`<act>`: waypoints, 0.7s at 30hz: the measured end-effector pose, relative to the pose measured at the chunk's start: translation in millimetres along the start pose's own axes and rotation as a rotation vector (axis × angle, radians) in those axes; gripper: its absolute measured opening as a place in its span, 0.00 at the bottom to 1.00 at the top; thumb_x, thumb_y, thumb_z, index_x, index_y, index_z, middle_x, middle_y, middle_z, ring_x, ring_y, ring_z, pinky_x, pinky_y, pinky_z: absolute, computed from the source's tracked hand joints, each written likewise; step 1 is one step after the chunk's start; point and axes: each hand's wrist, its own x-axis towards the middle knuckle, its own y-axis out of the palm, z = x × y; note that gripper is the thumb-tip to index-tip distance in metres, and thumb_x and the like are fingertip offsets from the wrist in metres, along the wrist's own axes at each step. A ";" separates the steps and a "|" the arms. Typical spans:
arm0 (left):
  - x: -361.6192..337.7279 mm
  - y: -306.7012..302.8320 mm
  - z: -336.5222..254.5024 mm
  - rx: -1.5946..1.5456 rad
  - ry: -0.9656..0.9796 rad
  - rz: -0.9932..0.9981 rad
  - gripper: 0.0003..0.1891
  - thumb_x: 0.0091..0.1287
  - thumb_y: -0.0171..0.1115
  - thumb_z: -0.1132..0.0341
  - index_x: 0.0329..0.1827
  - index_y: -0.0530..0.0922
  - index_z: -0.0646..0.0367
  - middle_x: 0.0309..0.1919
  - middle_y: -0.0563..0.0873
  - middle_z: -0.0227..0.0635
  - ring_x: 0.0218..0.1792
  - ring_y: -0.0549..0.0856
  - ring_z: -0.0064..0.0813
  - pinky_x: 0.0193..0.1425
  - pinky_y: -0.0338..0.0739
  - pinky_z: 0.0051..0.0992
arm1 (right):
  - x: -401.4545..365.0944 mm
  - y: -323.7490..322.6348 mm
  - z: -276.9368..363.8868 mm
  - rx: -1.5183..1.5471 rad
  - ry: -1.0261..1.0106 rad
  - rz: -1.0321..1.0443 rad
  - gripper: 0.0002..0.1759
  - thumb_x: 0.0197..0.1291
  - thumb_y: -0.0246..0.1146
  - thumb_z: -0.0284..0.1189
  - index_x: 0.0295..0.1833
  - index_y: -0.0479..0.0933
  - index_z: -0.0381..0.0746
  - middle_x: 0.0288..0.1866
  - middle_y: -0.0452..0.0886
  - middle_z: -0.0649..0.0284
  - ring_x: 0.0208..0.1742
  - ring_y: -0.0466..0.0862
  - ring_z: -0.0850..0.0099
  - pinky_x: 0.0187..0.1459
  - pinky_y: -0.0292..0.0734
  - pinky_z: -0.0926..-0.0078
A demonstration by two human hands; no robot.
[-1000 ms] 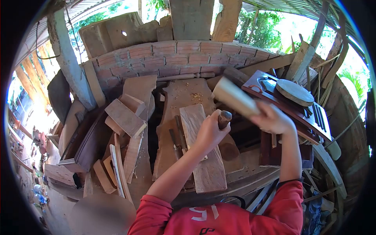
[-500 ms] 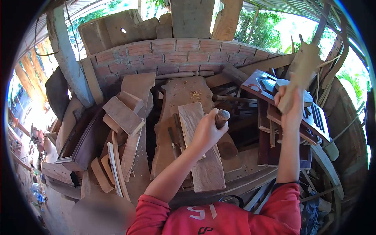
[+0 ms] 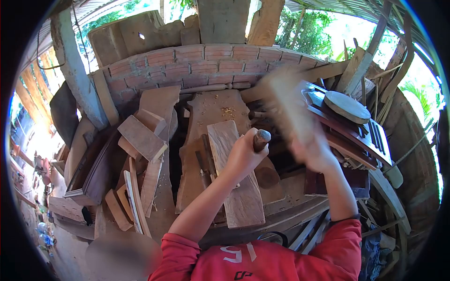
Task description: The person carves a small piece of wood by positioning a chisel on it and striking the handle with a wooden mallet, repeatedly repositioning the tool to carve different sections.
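Observation:
My left hand (image 3: 243, 153) is wrapped round the upright wooden handle of a chisel (image 3: 262, 137). Only the handle's worn top shows above the fist; the blade is hidden below. Under that hand lies a pale rectangular wood board (image 3: 244, 203). To the right, my right hand (image 3: 313, 151) grips a wooden mallet (image 3: 287, 100), smeared by motion and tilted up to the left. The mallet is apart from the chisel handle. Left of the board, slim dark-bladed hand tools (image 3: 202, 169) rest on a wide slab (image 3: 191, 152) scattered with shavings.
Wood blocks (image 3: 142, 136) and thin strips are piled at left, near a dark drawer-like box (image 3: 91, 168). At right, a stack of dark panels (image 3: 361, 136) carries a round wood disc (image 3: 347, 107). A brick wall (image 3: 201, 65) runs behind.
My right hand has swung the mallet left and inward, from beside the panel stack towards the chisel. My left hand keeps its hold on the handle. The view has shifted slightly.

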 end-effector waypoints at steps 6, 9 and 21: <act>-1.1 -7.3 -6.7 -0.013 -0.067 0.049 0.10 0.52 0.63 0.71 0.37 0.74 0.61 0.29 0.80 0.38 0.32 0.79 0.26 0.38 0.72 0.25 | 3.7 -24.2 26.7 0.182 -0.158 -0.199 0.32 0.56 0.58 0.46 0.57 0.63 0.33 0.29 0.74 0.60 0.25 0.74 0.72 0.27 0.68 0.79; -1.6 -8.0 -9.7 -0.021 -0.063 0.046 0.10 0.53 0.62 0.71 0.37 0.74 0.62 0.29 0.80 0.38 0.32 0.78 0.25 0.39 0.72 0.25 | 13.4 -18.9 9.1 0.652 -0.429 -0.447 0.29 0.58 0.54 0.45 0.56 0.63 0.33 0.25 0.71 0.62 0.21 0.70 0.71 0.26 0.68 0.76; -2.0 -6.2 -8.7 -0.042 -0.075 0.049 0.10 0.54 0.64 0.70 0.33 0.72 0.61 0.24 0.75 0.30 0.27 0.71 0.19 0.34 0.69 0.22 | -1.8 -25.0 -30.2 0.330 0.011 -0.258 0.23 0.59 0.57 0.35 0.56 0.61 0.37 0.26 0.70 0.68 0.24 0.71 0.80 0.25 0.71 0.81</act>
